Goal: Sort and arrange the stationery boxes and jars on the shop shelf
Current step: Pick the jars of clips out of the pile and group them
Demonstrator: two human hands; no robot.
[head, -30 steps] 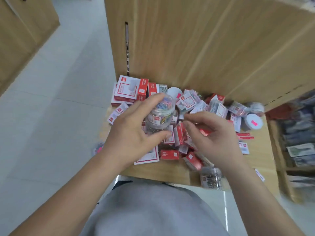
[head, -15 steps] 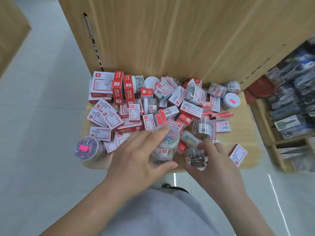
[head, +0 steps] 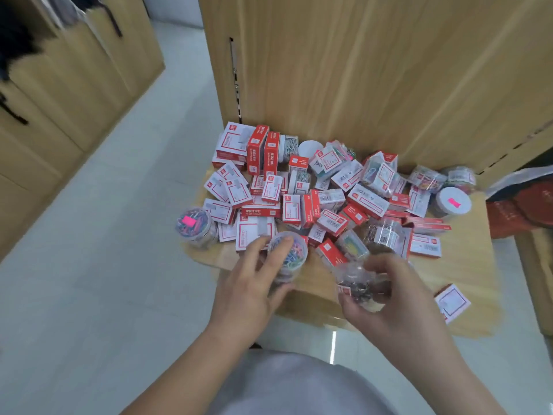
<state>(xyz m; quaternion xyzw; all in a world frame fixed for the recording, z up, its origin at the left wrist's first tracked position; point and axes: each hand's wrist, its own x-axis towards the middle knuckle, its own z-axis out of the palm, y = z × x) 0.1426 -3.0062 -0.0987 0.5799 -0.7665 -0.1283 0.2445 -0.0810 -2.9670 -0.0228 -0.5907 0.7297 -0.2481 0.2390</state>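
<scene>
Head view, L hand: I see L hand [head: 248,283] wrapped round coloured-clip jar [head: 288,254], upright at shelf [head: 466,274] front edge.
Head view, R hand: R hand [head: 386,301] grips clear tub of dark clips [head: 363,287], just right of jar.
Head view, behind: red-white boxes [head: 269,205], heaped.

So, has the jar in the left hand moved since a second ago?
Yes. The jar of coloured clips, gripped by the left hand, came from over the middle of the pile to the front edge of the shelf, nearer the person.
</scene>
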